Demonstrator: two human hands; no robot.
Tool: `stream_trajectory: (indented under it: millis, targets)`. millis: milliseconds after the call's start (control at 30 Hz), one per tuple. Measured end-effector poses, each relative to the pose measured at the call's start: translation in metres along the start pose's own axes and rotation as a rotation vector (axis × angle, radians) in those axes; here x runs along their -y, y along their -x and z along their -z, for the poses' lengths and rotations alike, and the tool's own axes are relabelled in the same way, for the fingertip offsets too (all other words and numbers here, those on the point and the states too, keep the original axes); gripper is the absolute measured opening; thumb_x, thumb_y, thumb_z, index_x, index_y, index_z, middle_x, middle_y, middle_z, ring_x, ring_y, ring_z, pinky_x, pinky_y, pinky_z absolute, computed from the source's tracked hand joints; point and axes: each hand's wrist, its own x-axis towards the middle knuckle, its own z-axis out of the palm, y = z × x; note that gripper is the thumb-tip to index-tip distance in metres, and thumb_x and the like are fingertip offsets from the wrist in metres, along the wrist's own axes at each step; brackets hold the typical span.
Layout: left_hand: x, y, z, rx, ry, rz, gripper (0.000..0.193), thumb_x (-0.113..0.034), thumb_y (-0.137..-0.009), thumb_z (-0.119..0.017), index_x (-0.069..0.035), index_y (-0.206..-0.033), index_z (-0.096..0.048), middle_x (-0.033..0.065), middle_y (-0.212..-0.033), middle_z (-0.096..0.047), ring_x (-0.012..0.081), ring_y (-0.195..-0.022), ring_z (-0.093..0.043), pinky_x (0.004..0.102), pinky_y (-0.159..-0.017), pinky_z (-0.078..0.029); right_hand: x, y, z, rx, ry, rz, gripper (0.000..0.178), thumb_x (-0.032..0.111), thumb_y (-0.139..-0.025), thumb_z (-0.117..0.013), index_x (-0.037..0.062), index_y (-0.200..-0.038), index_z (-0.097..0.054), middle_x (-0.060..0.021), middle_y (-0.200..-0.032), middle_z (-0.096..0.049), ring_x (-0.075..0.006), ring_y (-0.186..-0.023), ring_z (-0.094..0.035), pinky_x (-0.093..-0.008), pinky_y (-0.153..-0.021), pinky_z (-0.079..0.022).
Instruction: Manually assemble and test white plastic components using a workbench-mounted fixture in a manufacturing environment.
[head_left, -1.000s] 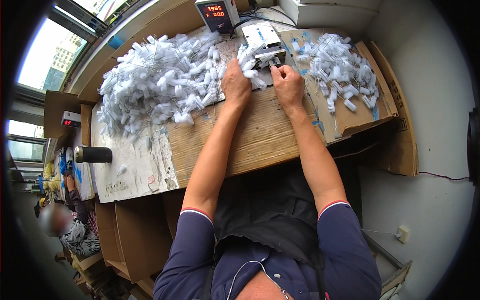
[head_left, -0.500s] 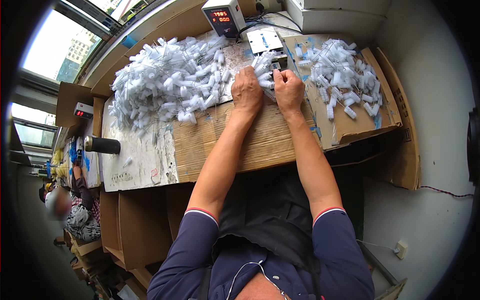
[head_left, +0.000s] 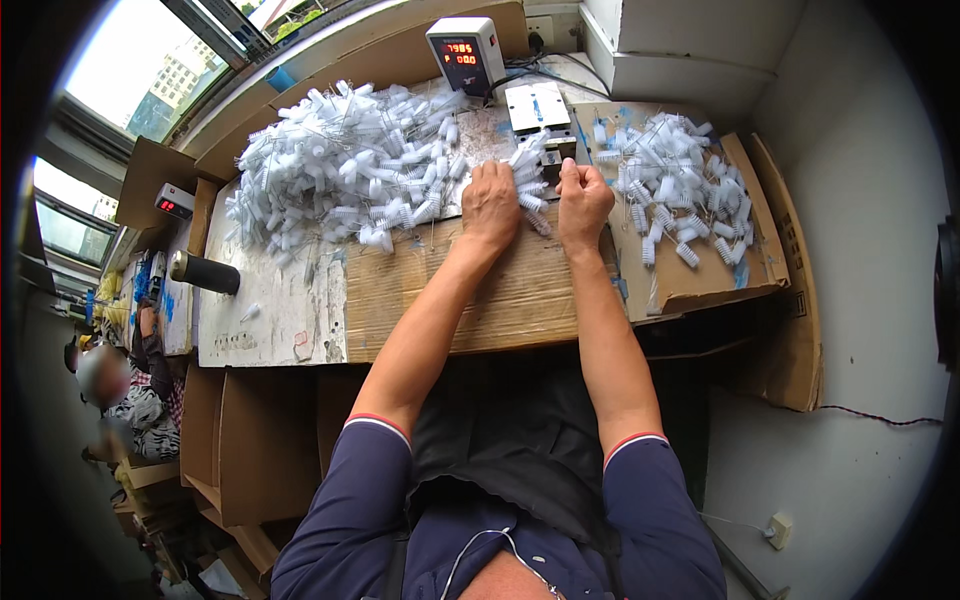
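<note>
My left hand is closed, its fingers curled down at the table beside a bunch of small white-bristled brushes with thin wire stems. It appears to grip some of that bunch, though the fingers cover part of it. My right hand makes a fist with the thumb on top, just in front of a small metal machine with a pale top plate. Whatever lies inside the right fist is hidden. Between my hands a few brushes rest on the corrugated cardboard.
A large heap of brushes covers the table's left; a smaller pile lies on cardboard at right. A counter box with red digits stands behind. A dark cylinder lies at left. Another person sits farther left.
The whole view has shifted slightly, so the table sits lower in the picture. My right hand has moved a little to the right of the machine's front; my left hand keeps its place.
</note>
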Motion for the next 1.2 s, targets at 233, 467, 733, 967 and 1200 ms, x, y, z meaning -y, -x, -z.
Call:
stream_trajectory:
  millis: [233, 467, 733, 967, 1200]
  targets:
    - [0.016, 0.063, 0.067, 0.282, 0.79, 0.42, 0.016, -0.019, -0.103, -0.06, -0.006, -0.109, -0.066, 0.0056, -0.092, -0.069, 0.0194, -0.088, -0.064, 0.0336, -0.077, -0.049, -0.003, 0.003, 0.0, 0.078, 0.115, -0.001, 0.036, 0.026, -0.099, -0.07, 0.0013, -0.074, -0.067, -0.0011, -0.064, -0.063, -0.0108, -0.06, -0.055, -0.0311, -0.06, -0.046]
    - [0.057, 0.187, 0.17, 0.245, 1.115, 0.762, 0.02, -0.024, -0.105, -0.063, -0.005, -0.105, -0.067, 0.0, -0.087, -0.068, 0.011, -0.082, -0.06, 0.0301, -0.076, -0.049, -0.034, -0.012, 0.004, 0.192, -0.018, -0.111, 0.032, 0.03, -0.099, -0.072, 0.0036, -0.081, -0.071, -0.0021, -0.07, -0.068, -0.0106, -0.066, -0.057, -0.0296, -0.065, -0.047]
    - [0.126, 0.438, 0.206, 0.107, 0.838, 1.24, 0.019, -0.022, -0.098, -0.07, -0.003, -0.097, -0.075, 0.0059, -0.083, -0.073, 0.0154, -0.078, -0.069, 0.0338, -0.073, -0.054, -0.022, -0.027, 0.03, 0.275, -0.067, -0.061, 0.028, 0.026, -0.099, -0.074, 0.0083, -0.079, -0.066, 0.0013, -0.065, -0.06, -0.0042, -0.049, -0.044, -0.0217, -0.042, -0.031]
    - [0.164, 0.651, 0.199, 0.537, 0.083, 1.433, 0.029, -0.02, -0.086, -0.071, -0.007, -0.111, -0.075, 0.0208, -0.108, -0.075, 0.0341, -0.104, -0.073, 0.0451, -0.093, -0.056, -0.024, -0.004, 0.009, 0.346, 0.022, -0.001, 0.028, 0.025, -0.099, -0.075, 0.0062, -0.078, -0.067, 0.0005, -0.065, -0.061, -0.0047, -0.049, -0.046, -0.0217, -0.042, -0.032]
    - [0.164, 0.663, 0.194, 0.048, -0.086, 1.611, 0.028, -0.022, -0.091, -0.071, -0.008, -0.116, -0.074, 0.014, -0.115, -0.076, 0.0335, -0.11, -0.072, 0.0439, -0.096, -0.056, -0.034, -0.02, 0.006, 0.345, 0.334, 0.155, 0.033, 0.027, -0.097, -0.074, 0.0034, -0.075, -0.069, 0.0002, -0.064, -0.063, -0.0103, -0.055, -0.051, -0.0285, -0.051, -0.041]
